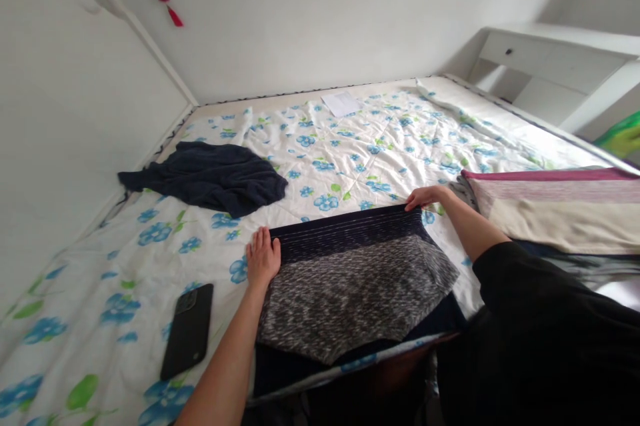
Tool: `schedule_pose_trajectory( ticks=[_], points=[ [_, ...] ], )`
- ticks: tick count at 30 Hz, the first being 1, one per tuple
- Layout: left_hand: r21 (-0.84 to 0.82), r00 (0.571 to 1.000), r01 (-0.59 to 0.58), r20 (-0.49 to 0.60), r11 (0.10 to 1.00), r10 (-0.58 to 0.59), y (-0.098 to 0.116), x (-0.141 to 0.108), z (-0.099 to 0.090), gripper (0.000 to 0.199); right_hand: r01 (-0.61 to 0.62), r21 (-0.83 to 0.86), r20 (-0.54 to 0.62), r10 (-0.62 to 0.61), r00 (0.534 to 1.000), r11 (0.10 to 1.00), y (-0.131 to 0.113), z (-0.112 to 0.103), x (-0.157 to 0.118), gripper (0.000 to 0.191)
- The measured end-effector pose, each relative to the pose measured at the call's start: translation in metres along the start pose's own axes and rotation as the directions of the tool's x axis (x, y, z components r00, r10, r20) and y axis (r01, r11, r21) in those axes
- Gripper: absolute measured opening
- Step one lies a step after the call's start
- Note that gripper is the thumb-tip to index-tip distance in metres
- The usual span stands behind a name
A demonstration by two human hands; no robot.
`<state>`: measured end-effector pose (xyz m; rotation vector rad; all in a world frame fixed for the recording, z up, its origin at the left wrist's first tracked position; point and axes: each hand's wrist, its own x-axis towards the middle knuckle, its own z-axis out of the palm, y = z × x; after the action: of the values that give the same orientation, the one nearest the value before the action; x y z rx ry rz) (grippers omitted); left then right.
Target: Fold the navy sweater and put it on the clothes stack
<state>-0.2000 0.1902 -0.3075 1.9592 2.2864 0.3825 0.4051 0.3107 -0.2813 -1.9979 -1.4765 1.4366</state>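
Note:
A knit sweater point(350, 293) lies partly folded on the near edge of the bed. Its body is mottled grey, with a navy, thinly white-striped band along the far side and navy cloth showing beneath. At the far left corner, my left hand point(263, 256) rests flat, fingers extended, against the edge of the band. My right hand point(423, 197) pinches the far right corner between thumb and fingers. The sweater's front edge reaches the mattress edge.
A crumpled dark navy garment point(215, 176) lies at the back left, and a black phone point(187, 333) nearer on the left. Folded knitwear point(560, 206) is stacked at right. White paper point(341, 104) lies on the floral bedsheet point(320, 166); a white nightstand point(545, 66) stands beyond.

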Motion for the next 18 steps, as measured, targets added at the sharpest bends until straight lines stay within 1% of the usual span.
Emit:
schedule_pose_trajectory(
  ticks=[2, 4, 5, 6, 8, 10, 11, 13, 16, 18],
  points=[
    [0.004, 1.0, -0.001, 0.001, 1.0, 0.001, 0.0, 0.001, 0.0, 0.073, -0.055, 0.111, 0.064, 0.048, 0.997, 0.992, 0.018, 0.0, -0.01, 0.032],
    [0.01, 1.0, 0.0, 0.002, 1.0, 0.0, 0.0, 0.002, 0.0, 0.072, -0.058, 0.28, 0.069, 0.04, 0.997, 0.958, 0.032, 0.008, -0.02, 0.037],
    [0.013, 1.0, 0.001, 0.004, 1.0, -0.001, 0.001, 0.002, 0.0, 0.072, -0.053, 0.352, 0.07, 0.03, 0.997, 0.935, 0.036, 0.013, -0.024, 0.037],
    [0.016, 1.0, 0.002, 0.007, 1.0, -0.002, 0.001, 0.002, 0.0, 0.072, -0.046, 0.405, 0.075, 0.017, 0.997, 0.913, 0.039, 0.018, -0.028, 0.035],
    [0.023, 1.0, 0.005, 0.009, 1.0, -0.005, 0.002, 0.003, -0.001, 0.073, -0.053, 0.48, 0.121, -0.006, 0.993, 0.875, 0.041, 0.029, -0.035, 0.029],
    [0.027, 1.0, 0.009, 0.004, 1.0, -0.009, 0.003, 0.004, -0.001, 0.073, -0.078, 0.519, 0.168, -0.012, 0.986, 0.851, 0.041, 0.038, -0.039, 0.027],
    [0.027, 1.0, 0.009, 0.002, 1.0, -0.009, 0.003, 0.004, -0.002, 0.073, -0.085, 0.529, 0.164, -0.003, 0.987, 0.844, 0.041, 0.042, -0.04, 0.027],
    [0.027, 1.0, 0.004, 0.004, 1.0, -0.004, 0.003, 0.005, -0.002, 0.073, -0.083, 0.535, 0.099, 0.035, 0.994, 0.841, 0.043, 0.048, -0.04, 0.031],
    [0.026, 1.0, -0.004, 0.011, 1.0, 0.004, 0.003, 0.004, -0.002, 0.074, -0.042, 0.565, -0.041, 0.079, 0.996, 0.824, 0.049, 0.052, -0.039, 0.036],
    [0.019, 1.0, 0.001, 0.004, 1.0, -0.001, 0.004, 0.004, -0.002, 0.074, -0.022, 0.599, -0.081, 0.088, 0.993, 0.801, 0.054, 0.052, -0.04, 0.037]
  ],
)
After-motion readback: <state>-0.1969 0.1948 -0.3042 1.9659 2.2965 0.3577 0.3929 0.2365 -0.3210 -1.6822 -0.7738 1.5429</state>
